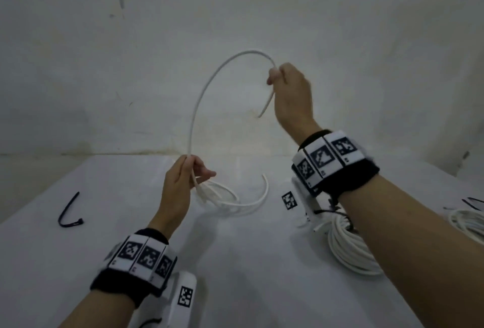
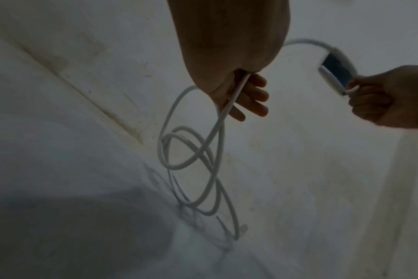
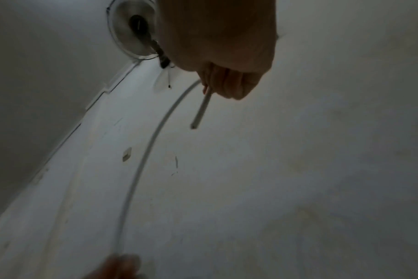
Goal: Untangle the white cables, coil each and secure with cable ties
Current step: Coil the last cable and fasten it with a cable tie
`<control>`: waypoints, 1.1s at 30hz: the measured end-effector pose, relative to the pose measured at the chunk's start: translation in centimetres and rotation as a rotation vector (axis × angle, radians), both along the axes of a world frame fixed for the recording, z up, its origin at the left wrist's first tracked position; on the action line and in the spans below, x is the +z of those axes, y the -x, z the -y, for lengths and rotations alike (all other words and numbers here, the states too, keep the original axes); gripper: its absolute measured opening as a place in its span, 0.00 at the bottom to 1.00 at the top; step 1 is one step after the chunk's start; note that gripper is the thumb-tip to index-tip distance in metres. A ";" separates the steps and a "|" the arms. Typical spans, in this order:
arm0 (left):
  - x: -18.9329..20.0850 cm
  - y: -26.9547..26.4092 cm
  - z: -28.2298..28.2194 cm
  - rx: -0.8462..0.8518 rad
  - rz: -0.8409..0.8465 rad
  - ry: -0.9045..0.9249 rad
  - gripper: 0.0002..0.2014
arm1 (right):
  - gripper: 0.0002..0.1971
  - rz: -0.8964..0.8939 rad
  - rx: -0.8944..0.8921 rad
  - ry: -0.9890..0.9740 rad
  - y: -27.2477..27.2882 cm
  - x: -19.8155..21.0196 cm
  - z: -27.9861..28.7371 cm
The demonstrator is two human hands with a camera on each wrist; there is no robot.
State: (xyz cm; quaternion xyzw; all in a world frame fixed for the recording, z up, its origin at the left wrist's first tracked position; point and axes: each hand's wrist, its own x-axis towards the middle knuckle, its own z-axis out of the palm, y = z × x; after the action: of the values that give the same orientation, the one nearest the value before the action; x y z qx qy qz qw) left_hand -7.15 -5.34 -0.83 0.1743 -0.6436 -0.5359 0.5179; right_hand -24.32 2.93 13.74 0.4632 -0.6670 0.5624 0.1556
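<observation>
A white cable (image 1: 207, 87) arches high between both hands. My right hand (image 1: 285, 84) is raised and grips the cable near its free end, whose short tail (image 3: 200, 111) sticks out below the fist. Lower down, my left hand (image 1: 187, 173) holds the gathered loops (image 2: 191, 160) of the same cable, which hang from its fingers down to the white table (image 1: 78, 262). A coiled white cable (image 1: 351, 249) lies on the table under my right forearm. One black cable tie (image 1: 68, 212) lies at the left.
Another white coil (image 1: 468, 225) sits at the right edge, with black ties (image 1: 474, 203) beside it. A stained white wall (image 1: 235, 13) rises right behind the table. White wrist-camera mounts hang under both forearms.
</observation>
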 end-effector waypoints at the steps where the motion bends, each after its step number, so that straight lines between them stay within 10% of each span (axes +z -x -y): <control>1: 0.3 0.3 -0.2 -0.030 -0.028 -0.042 0.16 | 0.12 0.140 0.053 -0.034 -0.2 -1.0 0.6; 5: 1.4 1.8 -1.4 -0.146 -0.113 -0.175 0.15 | 0.16 0.726 0.481 -0.116 -3.1 -5.1 1.6; 11: 1.6 2.6 -2.7 -0.206 -0.224 -0.274 0.17 | 0.12 0.880 0.663 -0.197 -5.4 -8.8 1.4; 21: 6.2 1.7 -0.6 -0.194 -0.346 -0.319 0.16 | 0.14 0.361 0.889 -0.505 -6.2 -13.9 0.2; 25: 9.8 -0.6 1.2 -0.254 -0.487 -0.426 0.17 | 0.16 -0.113 0.649 -0.701 -3.6 -14.8 1.2; 33: 11.1 -5.8 2.5 -0.250 -0.287 -0.348 0.17 | 0.21 -0.200 0.169 -0.748 4.9 -12.2 1.0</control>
State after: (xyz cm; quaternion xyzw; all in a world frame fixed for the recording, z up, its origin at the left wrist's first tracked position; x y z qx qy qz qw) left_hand -1.32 -7.81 10.23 0.1020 -0.4782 -0.7175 0.4961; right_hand -29.24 1.92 1.58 0.5938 -0.7669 0.2433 -0.0066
